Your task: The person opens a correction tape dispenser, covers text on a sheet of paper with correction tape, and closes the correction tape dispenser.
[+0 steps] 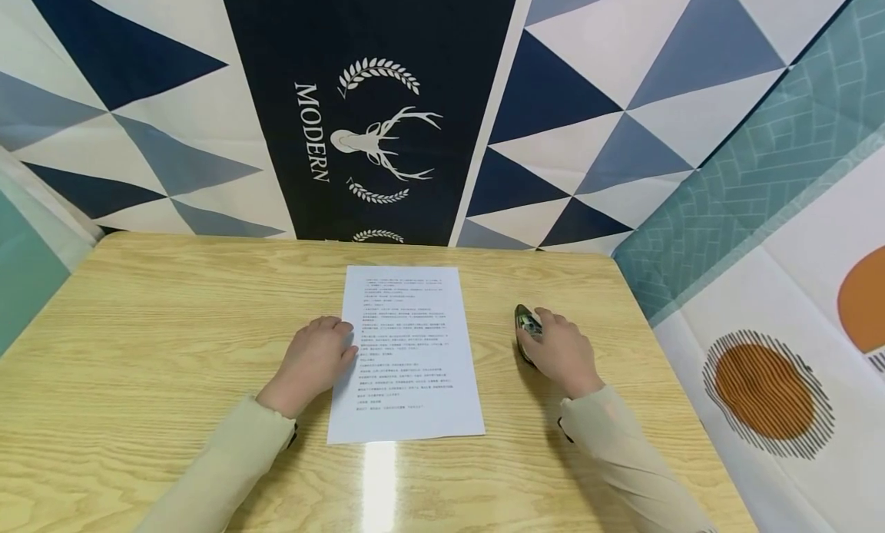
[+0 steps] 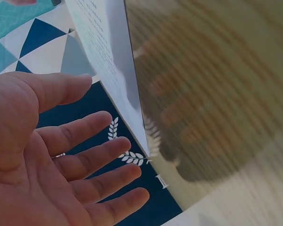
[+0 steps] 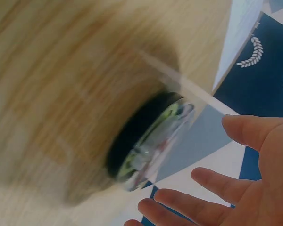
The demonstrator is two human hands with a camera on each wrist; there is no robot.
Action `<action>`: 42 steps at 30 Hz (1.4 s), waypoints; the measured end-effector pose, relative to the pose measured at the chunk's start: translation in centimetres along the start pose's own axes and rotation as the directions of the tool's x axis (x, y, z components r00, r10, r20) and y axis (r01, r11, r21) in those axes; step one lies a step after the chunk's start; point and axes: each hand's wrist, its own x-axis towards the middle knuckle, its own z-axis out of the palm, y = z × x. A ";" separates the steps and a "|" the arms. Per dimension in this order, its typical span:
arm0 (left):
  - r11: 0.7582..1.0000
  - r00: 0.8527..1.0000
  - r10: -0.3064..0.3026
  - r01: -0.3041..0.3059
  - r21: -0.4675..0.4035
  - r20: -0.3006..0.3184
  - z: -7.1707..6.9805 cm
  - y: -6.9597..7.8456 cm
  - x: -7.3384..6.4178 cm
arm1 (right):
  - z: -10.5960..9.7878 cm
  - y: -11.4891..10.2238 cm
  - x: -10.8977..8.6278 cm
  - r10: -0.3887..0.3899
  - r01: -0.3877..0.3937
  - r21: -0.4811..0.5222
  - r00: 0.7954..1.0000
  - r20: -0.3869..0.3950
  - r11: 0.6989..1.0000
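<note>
A white sheet of paper (image 1: 408,356) with printed lines of text lies flat on the wooden table. By its left edge is my left hand (image 1: 314,360), fingers apart and loosely bent; the left wrist view shows nothing in the palm (image 2: 42,169). To the right of the sheet lies a small, dark oval object (image 1: 522,329) with a shiny, multicoloured patterned top; its exact kind is unclear. My right hand (image 1: 563,352) is just over and beside it, partly covering it in the head view. From the right wrist, a gap shows between the spread fingers (image 3: 217,183) and the oval object (image 3: 151,146).
The wooden table (image 1: 173,326) ends at a cloth backdrop (image 1: 373,134) with triangles and a deer print. Another patterned cloth (image 1: 754,349) hangs along the right side. A bright light reflection falls on the tabletop below the paper.
</note>
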 end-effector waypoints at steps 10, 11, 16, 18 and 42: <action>1.000 1.000 0.017 -0.018 -0.005 -0.010 0.7 0.0 -0.3 | 0.2 1.5 -0.1 0.045 -0.046 0.010 0.997 0.056 0.999; 1.000 1.000 0.021 -0.021 0.000 -0.013 0.8 0.0 -0.3 | 0.3 1.6 -0.1 0.051 -0.052 0.011 0.997 0.062 0.999; 1.000 0.999 0.026 -0.025 0.018 -0.021 1.0 -0.1 -0.3 | 0.5 2.0 0.0 0.063 -0.064 0.011 0.994 0.089 0.998; 1.000 1.000 0.020 -0.019 0.022 -0.016 1.0 -0.1 -0.3 | 0.5 2.1 0.1 0.062 -0.064 0.012 0.993 0.101 0.998; 0.999 0.999 0.015 -0.016 0.043 0.039 1.1 0.1 -0.2 | 0.5 2.5 0.5 0.118 -0.152 0.214 0.980 0.161 0.965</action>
